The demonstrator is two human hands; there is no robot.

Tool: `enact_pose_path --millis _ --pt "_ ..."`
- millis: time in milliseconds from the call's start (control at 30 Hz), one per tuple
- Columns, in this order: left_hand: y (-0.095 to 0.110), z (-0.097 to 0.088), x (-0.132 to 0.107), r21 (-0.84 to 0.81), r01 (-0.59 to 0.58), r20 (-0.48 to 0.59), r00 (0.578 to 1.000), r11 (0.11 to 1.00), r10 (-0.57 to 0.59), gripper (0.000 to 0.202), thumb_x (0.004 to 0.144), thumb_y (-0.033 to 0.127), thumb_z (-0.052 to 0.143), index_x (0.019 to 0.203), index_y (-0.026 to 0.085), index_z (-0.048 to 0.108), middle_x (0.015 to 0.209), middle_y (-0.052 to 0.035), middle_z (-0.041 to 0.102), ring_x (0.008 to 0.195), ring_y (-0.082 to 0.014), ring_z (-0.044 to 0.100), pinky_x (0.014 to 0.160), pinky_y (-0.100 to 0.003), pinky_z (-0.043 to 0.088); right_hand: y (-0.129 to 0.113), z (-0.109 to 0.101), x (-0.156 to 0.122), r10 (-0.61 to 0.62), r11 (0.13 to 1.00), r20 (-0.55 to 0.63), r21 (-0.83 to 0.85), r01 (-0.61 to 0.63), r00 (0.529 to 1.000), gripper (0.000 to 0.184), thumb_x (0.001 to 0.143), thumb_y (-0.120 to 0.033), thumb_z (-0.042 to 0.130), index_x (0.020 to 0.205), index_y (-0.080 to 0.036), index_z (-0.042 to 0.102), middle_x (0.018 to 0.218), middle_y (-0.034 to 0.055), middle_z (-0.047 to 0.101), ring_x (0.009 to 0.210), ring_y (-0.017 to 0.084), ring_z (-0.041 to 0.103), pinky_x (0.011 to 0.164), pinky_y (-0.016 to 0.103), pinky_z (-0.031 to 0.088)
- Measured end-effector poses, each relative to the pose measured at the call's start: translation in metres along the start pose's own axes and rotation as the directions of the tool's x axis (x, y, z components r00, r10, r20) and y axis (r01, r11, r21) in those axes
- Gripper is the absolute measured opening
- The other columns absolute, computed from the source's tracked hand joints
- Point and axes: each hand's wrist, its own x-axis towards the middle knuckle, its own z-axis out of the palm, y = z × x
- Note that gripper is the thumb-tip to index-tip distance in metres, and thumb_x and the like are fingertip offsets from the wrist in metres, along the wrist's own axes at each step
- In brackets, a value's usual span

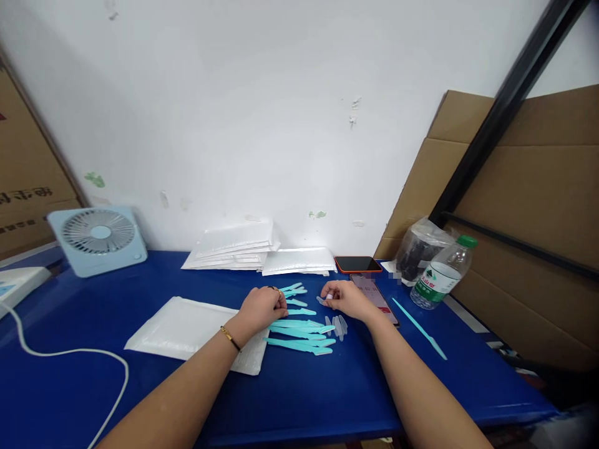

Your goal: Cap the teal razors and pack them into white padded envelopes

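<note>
Across the smooth blue tabletop (299, 405), I note a loose fan of slim turquoise razors (299, 333), rigid and plastic-looking, with narrow handles and flattened heads turned to the right. From my remote position I record the left hand (262, 308) above their handle ends, its fingers bunched and curled downward; I cannot tell whether they are closed on a handle. I find the right hand (346, 299) at the far right of the fan, thumb and fingertips pinched together on a small translucent sleeve (321, 300). Below that hand I count several similar sleeves (337, 327), rounded, frosted slips lying close together beside the razor heads. One separate razor (420, 327) lies diagonally well to the right, near a clear, ribbed plastic bottle (437, 284) with a green cap. Under the left forearm I observe a white padded mailer (178, 324), flat, glossy and faintly wrinkled. Against the scuffed wall (299, 125) I note stacked mailers (229, 246) of the same finish, and a square, pale-blue fan unit (103, 240) with a round slotted grille.
</note>
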Motion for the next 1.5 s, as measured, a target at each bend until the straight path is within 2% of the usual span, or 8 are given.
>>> enact_pose_path --millis 233,567,733,867,967,1067,1300,1500 --pt "-0.002 0.001 0.002 -0.005 0.084 -0.045 0.995 0.996 -0.084 0.011 0.073 0.033 0.059 0.072 0.022 0.061 0.073 0.0015 0.065 0.068 -0.0139 0.057 0.057 -0.023 0.032 0.0 0.0 0.001 -0.019 0.997 0.057 0.074 0.015 0.998 0.019 0.07 -0.032 0.063 0.079 -0.018 0.072 0.069 0.0022 0.068 0.062 0.014 0.059 0.053 0.02 0.041" --pt "0.0 0.009 0.008 0.003 -0.052 -0.046 0.998 0.999 0.053 0.014 0.076 0.034 0.056 0.074 0.021 0.063 0.076 0.0005 0.064 0.071 -0.0146 0.057 0.061 -0.024 0.035 -0.016 0.014 0.005 -0.127 0.992 0.008 0.02 0.127 0.992 0.016 0.073 -0.029 0.061 0.081 -0.02 0.072 0.077 0.0024 0.067 0.068 0.014 0.06 0.059 0.022 0.044" --pt "0.007 0.004 0.004 0.022 -0.064 -0.1 0.993 0.998 0.066 0.018 0.077 0.037 0.054 0.084 0.022 0.063 0.083 -0.0008 0.062 0.078 -0.0167 0.056 0.067 -0.026 0.036 -0.02 0.0 -0.003 -0.15 0.989 -0.019 0.006 0.15 0.989 0.018 0.075 -0.03 0.059 0.085 -0.019 0.07 0.082 0.0032 0.065 0.068 0.013 0.058 0.06 0.021 0.043" --pt "0.008 -0.003 -0.003 -0.109 -0.124 0.044 0.991 0.986 0.129 0.023 0.075 0.042 0.055 0.084 0.023 0.064 0.085 -0.0014 0.062 0.077 -0.016 0.055 0.062 -0.023 0.037 -0.02 -0.021 -0.014 -0.187 0.982 0.117 0.015 0.186 0.975 0.018 0.075 -0.031 0.061 0.085 -0.019 0.071 0.081 0.0033 0.063 0.071 0.013 0.057 0.062 0.021 0.043" --pt "0.006 -0.003 -0.007 -0.168 -0.07 0.172 0.98 0.983 0.099 0.023 0.072 0.042 0.057 0.081 0.022 0.064 0.076 0.0002 0.062 0.066 -0.0136 0.055 0.054 -0.021 0.035 -0.018 -0.025 -0.017 -0.206 0.977 0.246 -0.003 0.214 0.947 0.02 0.071 -0.031 0.066 0.087 -0.021 0.071 0.082 0.0032 0.062 0.069 0.012 0.055 0.06 0.02 0.041" --pt "0.005 -0.001 -0.007 -0.194 -0.019 0.225 0.972 0.981 0.064 0.021 0.072 0.041 0.056 0.079 0.023 0.064 0.07 0.0019 0.063 0.061 -0.0124 0.054 0.05 -0.021 0.034 -0.015 -0.021 -0.015 -0.199 0.975 0.301 -0.038 0.22 0.933 0.017 0.068 -0.029 0.068 0.083 -0.021 0.072 0.08 0.0021 0.061 0.065 0.01 0.053 0.056 0.018 0.039" --pt "0.004 0.001 -0.005 -0.167 0.029 0.142 0.99 0.985 -0.005 0.018 0.071 0.038 0.056 0.074 0.022 0.063 0.071 0.0008 0.065 0.065 -0.0139 0.057 0.052 -0.022 0.035 -0.01 -0.017 -0.013 -0.068 0.993 0.179 -0.084 0.084 0.981 0.014 0.068 -0.03 0.067 0.075 -0.018 0.07 0.068 0.0004 0.063 0.058 0.011 0.053 0.051 0.019 0.037" --pt "0.005 0.003 -0.004 -0.177 0.061 0.106 0.993 0.982 -0.043 0.02 0.071 0.039 0.056 0.073 0.021 0.062 0.072 0.0001 0.065 0.065 -0.0141 0.057 0.052 -0.022 0.035 -0.017 -0.008 -0.012 -0.117 0.989 0.136 -0.072 0.127 0.984 0.014 0.069 -0.031 0.066 0.076 -0.019 0.07 0.064 -0.0007 0.063 0.057 0.01 0.054 0.051 0.019 0.036"
